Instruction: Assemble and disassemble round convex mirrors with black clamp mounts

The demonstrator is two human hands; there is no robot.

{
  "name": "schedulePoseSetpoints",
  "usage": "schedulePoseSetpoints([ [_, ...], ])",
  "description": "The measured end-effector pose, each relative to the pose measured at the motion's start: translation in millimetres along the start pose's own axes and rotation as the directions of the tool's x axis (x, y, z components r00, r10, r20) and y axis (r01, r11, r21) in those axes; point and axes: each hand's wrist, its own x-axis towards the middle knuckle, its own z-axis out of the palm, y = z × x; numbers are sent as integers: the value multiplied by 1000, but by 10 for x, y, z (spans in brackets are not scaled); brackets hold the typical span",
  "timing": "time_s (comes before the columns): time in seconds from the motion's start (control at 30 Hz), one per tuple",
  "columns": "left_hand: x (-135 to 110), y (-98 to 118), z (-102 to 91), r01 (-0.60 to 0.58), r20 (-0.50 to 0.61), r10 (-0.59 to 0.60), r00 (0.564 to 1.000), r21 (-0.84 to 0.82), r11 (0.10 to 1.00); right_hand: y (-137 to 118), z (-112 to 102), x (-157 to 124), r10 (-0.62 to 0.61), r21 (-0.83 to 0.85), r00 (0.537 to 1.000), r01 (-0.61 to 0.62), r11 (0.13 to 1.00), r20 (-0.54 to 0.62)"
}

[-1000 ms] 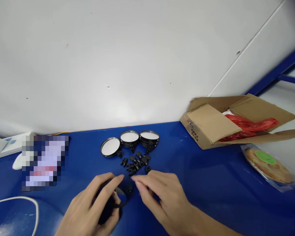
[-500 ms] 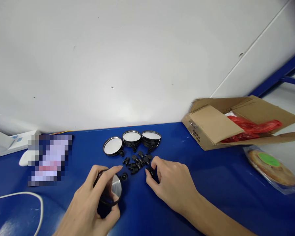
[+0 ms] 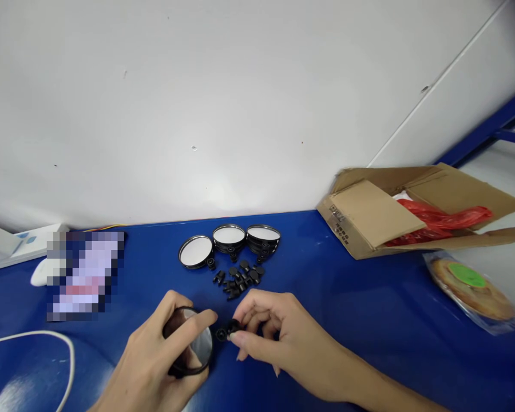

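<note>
My left hand (image 3: 167, 349) is closed around a small round mirror (image 3: 201, 348) with a black rim, its fingers lying over the glass. A black ring-shaped joint (image 3: 221, 335) sticks out from the mirror's right side. My right hand (image 3: 270, 332) pinches a small black plastic clip (image 3: 233, 327) between thumb and forefinger, close beside that joint; whether the two touch I cannot tell. Beyond my hands lies a loose pile of several black plastic clips (image 3: 240, 280). Behind the pile are more round mirrors, one single mirror (image 3: 196, 252) at the left and two stacks (image 3: 229, 235) to its right.
An open cardboard box (image 3: 369, 217) with a red plastic bag (image 3: 446, 217) stands at the back right. Near it lies a wrapped round item (image 3: 476, 289) with a green label. A blurred-out phone-like object (image 3: 88, 274) and a white cable (image 3: 64, 337) are at the left.
My right hand has left the clip pile with a black clip and moved left and nearer, up to the mirror's joint. The held mirror has shifted slightly toward me.
</note>
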Motion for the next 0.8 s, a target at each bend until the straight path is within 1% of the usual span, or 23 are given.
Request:
schedulePoseSetpoints([
  [0.1, -10, -5, 9, -11, 2, 11, 1000, -1, 1000, 17, 10, -9, 13, 77, 999, -16, 997, 38],
  [0.23, -30, -24, 20, -49, 4, 49, 999, 15, 999, 21, 2, -18, 16, 48, 1000, -17, 999, 27],
  [0.3, -43, -34, 18, -69, 7, 68, 998, 57, 996, 23, -3, -12, 47, 42, 999, -48, 998, 22],
  [0.4, -65, -40, 1, -110, 34, 106, 994, 168, 980, 33, -9, 7, 98, 29, 995, -98, 995, 29],
  [0.5, -85, -34, -24, -128, 53, 119, 991, 243, 961, 52, -12, 23, 112, 14, 993, -112, 994, 28],
  [0.67, -86, -15, -53, -162, 77, 145, 986, 304, 939, 87, 3, 37, 101, 64, 993, -105, 992, 55],
  [0.8, -54, 21, -86, -155, 106, 130, 986, 288, 945, 92, 30, 30, 104, 88, 993, -110, 990, 61],
])
